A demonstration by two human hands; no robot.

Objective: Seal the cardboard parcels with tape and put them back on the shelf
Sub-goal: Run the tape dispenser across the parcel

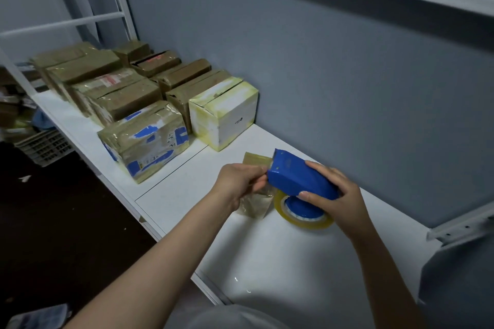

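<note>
Right hand (331,195) grips the dispenser (299,179); left hand (240,181) pinches the loose tape (254,204) at its mouth. Parcels (144,141) sit on the shelf (187,195) at 10 o'clock, well apart. Risk: slack tape (visibly crumpled) folds onto itself or sticks to the shelf, wasting the strip.

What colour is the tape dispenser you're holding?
Bright blue. The tape dispenser shows clearly in the head view.

Parcels (149,99) crowd shelf (267,248) far left; bare near stretch; wall (347,88) just behind.
</note>
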